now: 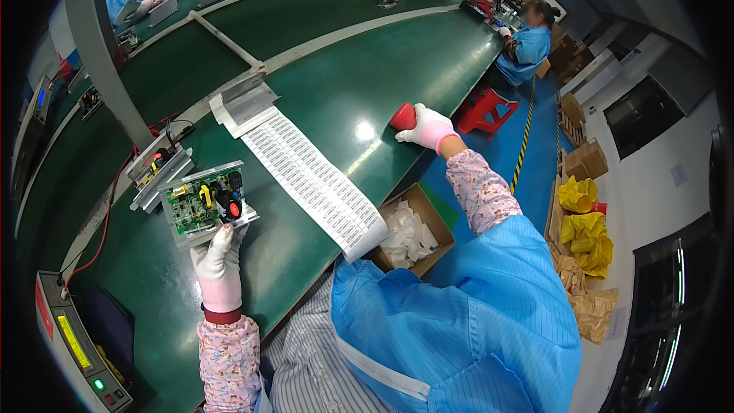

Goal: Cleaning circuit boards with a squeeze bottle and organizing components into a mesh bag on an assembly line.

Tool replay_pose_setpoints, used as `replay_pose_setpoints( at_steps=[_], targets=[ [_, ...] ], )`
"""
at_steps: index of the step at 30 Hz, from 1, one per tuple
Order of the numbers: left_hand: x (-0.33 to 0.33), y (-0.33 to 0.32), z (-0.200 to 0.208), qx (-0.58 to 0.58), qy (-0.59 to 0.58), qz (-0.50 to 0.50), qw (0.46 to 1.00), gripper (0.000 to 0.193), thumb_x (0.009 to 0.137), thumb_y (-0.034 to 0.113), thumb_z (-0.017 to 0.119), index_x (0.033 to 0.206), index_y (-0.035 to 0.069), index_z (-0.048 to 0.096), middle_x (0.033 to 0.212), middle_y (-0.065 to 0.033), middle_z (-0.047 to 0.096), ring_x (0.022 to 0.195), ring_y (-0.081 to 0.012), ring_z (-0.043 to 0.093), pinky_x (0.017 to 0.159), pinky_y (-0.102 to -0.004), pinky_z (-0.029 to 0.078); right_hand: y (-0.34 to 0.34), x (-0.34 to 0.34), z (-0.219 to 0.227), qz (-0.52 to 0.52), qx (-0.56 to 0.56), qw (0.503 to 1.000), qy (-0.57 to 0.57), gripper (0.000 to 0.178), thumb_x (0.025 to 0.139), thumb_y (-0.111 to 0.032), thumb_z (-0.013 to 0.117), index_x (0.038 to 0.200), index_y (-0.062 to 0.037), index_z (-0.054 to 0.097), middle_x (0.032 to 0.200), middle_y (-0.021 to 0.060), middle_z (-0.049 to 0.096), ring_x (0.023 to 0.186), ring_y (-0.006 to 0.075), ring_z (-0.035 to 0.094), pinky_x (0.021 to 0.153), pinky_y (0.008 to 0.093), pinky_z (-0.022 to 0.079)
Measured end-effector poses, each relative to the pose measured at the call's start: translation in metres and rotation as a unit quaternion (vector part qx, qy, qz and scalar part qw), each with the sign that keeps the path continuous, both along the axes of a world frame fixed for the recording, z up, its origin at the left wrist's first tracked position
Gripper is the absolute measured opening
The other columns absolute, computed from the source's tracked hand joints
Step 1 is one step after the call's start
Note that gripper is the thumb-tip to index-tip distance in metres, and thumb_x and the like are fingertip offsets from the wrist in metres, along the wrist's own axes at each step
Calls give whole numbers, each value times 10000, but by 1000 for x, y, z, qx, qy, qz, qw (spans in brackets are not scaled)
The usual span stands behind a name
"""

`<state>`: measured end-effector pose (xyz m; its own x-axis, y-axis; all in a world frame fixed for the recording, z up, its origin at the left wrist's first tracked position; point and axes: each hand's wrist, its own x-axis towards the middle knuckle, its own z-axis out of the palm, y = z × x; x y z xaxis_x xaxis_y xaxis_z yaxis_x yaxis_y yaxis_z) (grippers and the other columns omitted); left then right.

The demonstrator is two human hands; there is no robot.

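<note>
My gloved left hand (218, 264) grips a green circuit board on a metal bracket (200, 210) by its near edge, tilted up above the green bench. Yellow, black and red parts stand on the board. At the right edge of the bench, my gloved right hand (425, 128) is wrapped round a red rounded object (403, 117); its exact kind is not clear. Between the hands, a long strip of white printed labels (313, 180) runs across the bench and curls over the near edge. A bent metal plate (248, 99) rests on the strip's far end.
Beside the bench edge, a cardboard box (419, 237) holds crumpled white paper. Another board on a metal bracket (160, 176) lies at the left with wires. A test device (80, 344) with a lit display stands near left. Two co-workers in blue and a red stool (488, 113) are farther off.
</note>
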<state>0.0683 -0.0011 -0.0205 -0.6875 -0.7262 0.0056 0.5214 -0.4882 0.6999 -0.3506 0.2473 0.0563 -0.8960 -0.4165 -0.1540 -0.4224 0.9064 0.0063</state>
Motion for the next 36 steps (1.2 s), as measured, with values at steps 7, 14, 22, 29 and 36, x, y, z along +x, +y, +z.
replay_pose_setpoints(
  at_steps=[7,14,22,29,36],
  targets=[
    [1,5,13,-4,6,1,1000,221,935,-35,648,1148,-8,701,1064,-122,734,949,-237,701,955,-377,548,-3,5,12,55,-18,998,4,721,678,-458,833,1218,-23,635,1094,184,723,943,367,689,862,396,538],
    [0,9,17,-29,-50,40,998,273,886,-86,706,1156,-49,690,1097,-112,748,933,-182,714,864,-268,573,-64,91,45,0,-717,549,-429,577,883,-243,766,1301,44,492,1202,197,597,984,305,640,871,412,561],
    [1,6,10,17,-46,39,998,506,852,-140,700,1315,-7,544,1136,-138,717,971,-188,707,866,-268,577,-135,254,10,198,-734,524,-384,830,747,-158,863,1435,-43,414,1359,219,534,1208,392,608,1028,494,508],
    [-1,7,9,28,-57,50,997,541,848,-142,702,1331,3,506,1156,-150,704,1003,-204,706,881,-284,585,-139,277,1,248,-738,554,-295,884,617,-101,925,1390,-69,497,1338,183,560,1161,372,642,983,467,541],
    [-5,9,4,1,-31,77,997,310,883,-86,701,1188,-53,657,1100,-158,739,970,-203,722,866,-265,585,-138,265,-15,316,-715,585,-215,841,614,-98,929,1358,-83,537,1328,160,570,1128,347,661,936,434,575]
  ],
)
